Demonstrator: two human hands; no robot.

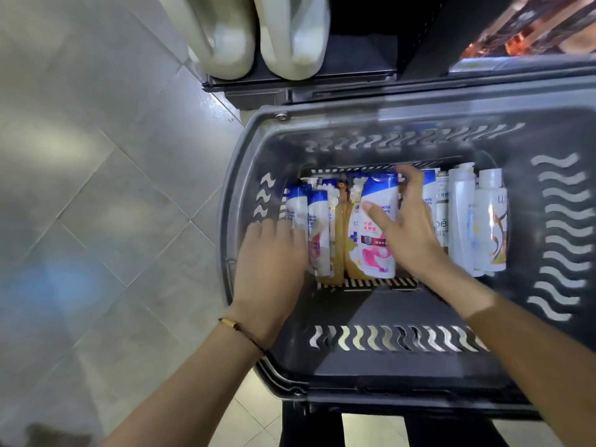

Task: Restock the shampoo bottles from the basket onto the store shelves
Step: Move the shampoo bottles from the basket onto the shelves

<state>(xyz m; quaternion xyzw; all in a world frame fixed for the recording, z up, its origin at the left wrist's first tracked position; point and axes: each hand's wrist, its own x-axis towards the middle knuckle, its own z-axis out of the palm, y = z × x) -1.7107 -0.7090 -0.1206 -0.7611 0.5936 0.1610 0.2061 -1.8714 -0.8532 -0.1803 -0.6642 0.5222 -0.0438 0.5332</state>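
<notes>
A dark grey basket [380,130] holds several shampoo bottles lying side by side. A large white and blue bottle with a pink label [374,227] lies in the middle, above golden bottles [338,240]. My left hand [274,253] reaches down over the white and blue bottles [317,221] at the basket's left end, fingers curved onto them. My right hand [409,227] hovers with spread fingers over the large bottle, thumb across its label. White bottles [490,221] lie at the right end.
The dark store shelf base [322,82] stands just beyond the basket, with two big white jugs [258,33] on it. Red packaged goods [532,30] sit at the top right. Grey tiled floor [96,156] spreads to the left.
</notes>
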